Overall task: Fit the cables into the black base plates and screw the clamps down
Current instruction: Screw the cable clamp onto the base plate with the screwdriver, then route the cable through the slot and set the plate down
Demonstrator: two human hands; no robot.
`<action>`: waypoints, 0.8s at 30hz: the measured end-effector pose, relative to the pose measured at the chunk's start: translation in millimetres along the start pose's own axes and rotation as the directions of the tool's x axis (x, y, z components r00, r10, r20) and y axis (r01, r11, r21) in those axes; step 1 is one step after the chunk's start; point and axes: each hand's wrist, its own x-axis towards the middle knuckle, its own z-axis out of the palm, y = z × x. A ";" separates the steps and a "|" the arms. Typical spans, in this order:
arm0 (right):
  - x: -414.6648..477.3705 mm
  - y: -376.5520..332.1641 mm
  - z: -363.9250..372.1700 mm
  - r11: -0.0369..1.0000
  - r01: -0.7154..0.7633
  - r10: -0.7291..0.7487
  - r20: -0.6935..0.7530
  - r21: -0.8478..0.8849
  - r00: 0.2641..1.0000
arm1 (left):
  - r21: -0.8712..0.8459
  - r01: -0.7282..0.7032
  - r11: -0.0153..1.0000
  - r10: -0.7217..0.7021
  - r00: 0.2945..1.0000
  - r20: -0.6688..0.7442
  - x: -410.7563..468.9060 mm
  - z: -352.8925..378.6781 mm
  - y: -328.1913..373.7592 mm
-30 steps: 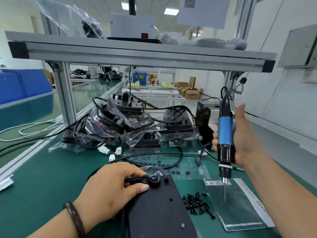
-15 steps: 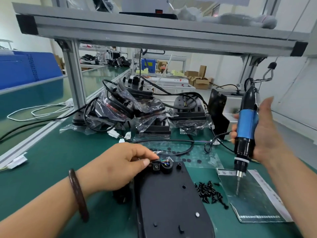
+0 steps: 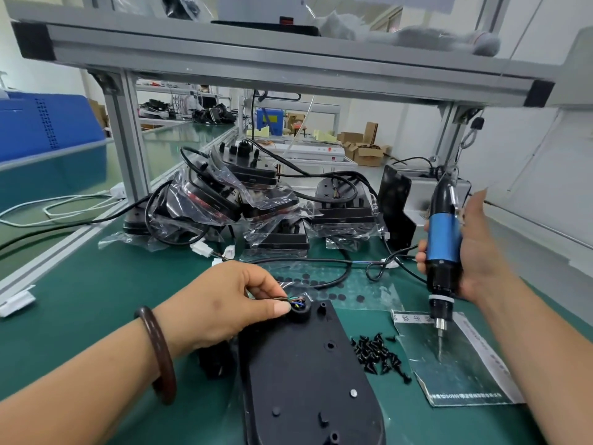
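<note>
Your left hand [image 3: 224, 303] pinches thin coloured cable wires [image 3: 296, 300] against the flat black plastic base plate [image 3: 308, 374], apparently seating them. Your right hand [image 3: 478, 252] grips the blue electric screwdriver [image 3: 444, 239], held ready.

Left hand [image 3: 224, 303] in a pinch; right hand [image 3: 478, 252] curled.

BENCH green-topped [image 3: 96, 316] | black base plate [image 3: 308, 374] flat at 6 o'clock | loose black screws [image 3: 378, 353] just beside, at its 3 o'clock | silvery bag [image 3: 455, 374] past them | clear sheet of black discs [image 3: 353, 293] at its 12 o'clock | bagged black units [image 3: 276, 220] beyond
</note>
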 end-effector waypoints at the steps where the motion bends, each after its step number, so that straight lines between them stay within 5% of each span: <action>1: 0.2 0.8 -1.1 1.000 -0.011 0.011 -0.022 -0.006 1.000 | 0.006 -0.001 1.000 0.001 1.000 0.002 0.5 -0.4 0.3; 7: -2.1 2.7 -4.1 0.998 -0.025 0.018 -0.115 -0.062 0.993 | 0.027 0.006 1.000 -0.005 0.997 -0.071 -5.8 5.9 -3.6; 12: -4.9 1.2 0.2 0.953 0.026 -0.102 -0.240 -0.301 0.965 | -0.019 -0.002 1.000 0.000 0.996 -0.094 -7.9 7.5 -3.3; 14: -6.2 0.2 0.1 0.844 0.037 -0.242 -0.317 -0.535 0.917 | -0.047 -0.003 0.999 -0.001 0.996 -0.085 -7.2 6.9 -1.9; 16: -8.5 -4.4 -0.5 0.608 0.066 -0.533 -0.344 -0.792 0.773 | -0.068 -0.010 0.998 0.005 0.997 -0.071 -7.5 6.7 -0.4; 18: -17.8 -11.7 9.5 0.372 0.246 -0.782 -0.160 -0.895 0.602 | -0.059 -0.027 0.998 0.025 0.999 -0.042 -8.5 5.8 1.4; 19: -23.4 -13.5 18.8 0.298 0.358 -0.810 -0.036 -0.885 0.586 | -0.050 -0.037 0.998 0.035 0.999 -0.031 -8.2 4.0 2.4; 20: -28.0 -13.5 29.8 0.251 0.457 -0.765 0.114 -0.854 0.633 | -0.050 -0.041 0.998 0.039 0.999 -0.034 -6.7 0.2 2.3; 22: -35.5 -1.9 53.1 0.176 0.510 -0.423 0.404 -0.842 0.812 | -0.032 -0.016 0.999 0.012 0.993 -0.117 0.4 -13.8 -1.6; 24: -34.9 18.3 69.6 0.050 0.531 -0.050 0.529 -0.846 0.847 | 0.163 0.072 0.984 -0.036 0.976 -0.214 10.5 -32.1 -9.2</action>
